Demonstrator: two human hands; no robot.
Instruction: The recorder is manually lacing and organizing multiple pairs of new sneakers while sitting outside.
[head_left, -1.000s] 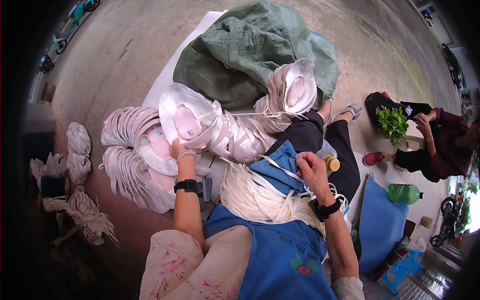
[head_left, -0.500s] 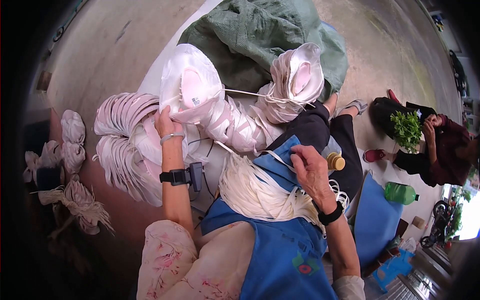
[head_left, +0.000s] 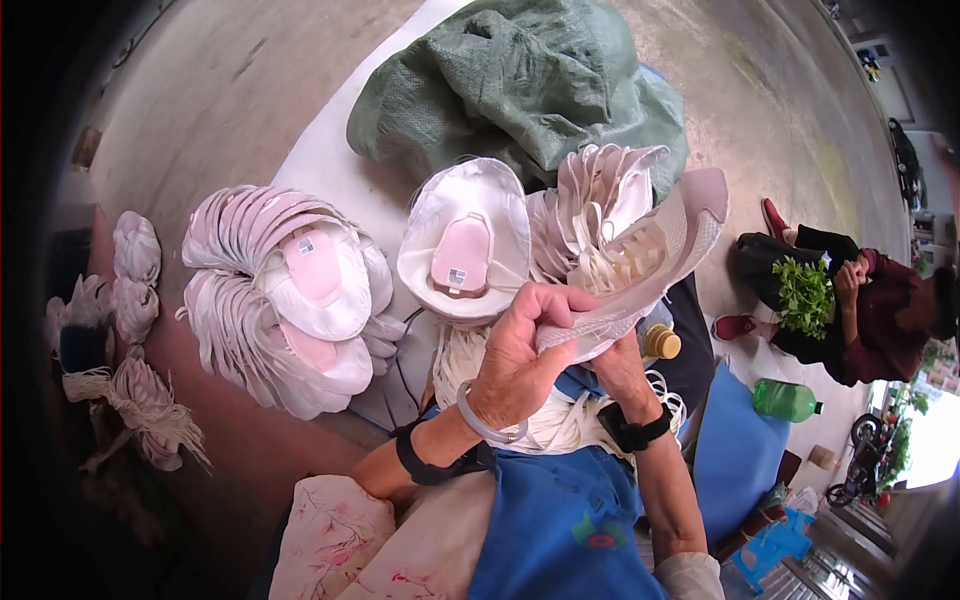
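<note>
Above my lap, a white and pale pink shoe upper [head_left: 668, 250] is tilted up toward the right, with cream lacing inside it. My left hand [head_left: 525, 345] pinches its near end between thumb and fingers. Behind that same end my right hand [head_left: 622, 375] grips the upper, its fingertips partly hidden. Just beyond my left hand lies another upper [head_left: 465, 215] with a pink insole facing up. A bundle of stacked uppers [head_left: 590, 190] stands behind the held one. Across the blue apron [head_left: 560, 500] on my lap rests a hank of cream laces [head_left: 455, 365].
A large fanned stack of uppers [head_left: 270, 300] sits at the left, more bundles [head_left: 140, 260] farther left. A green woven sack [head_left: 500, 85] lies ahead. A yellow-capped bottle [head_left: 660, 340] is beside my right hand. At the right, a person [head_left: 890, 290] sits holding leafy greens [head_left: 803, 295].
My left hand has moved right and toward me, from the white upper to the one now held in both hands. The right hand no longer pinches a lace. The upper ahead now lies apart.
</note>
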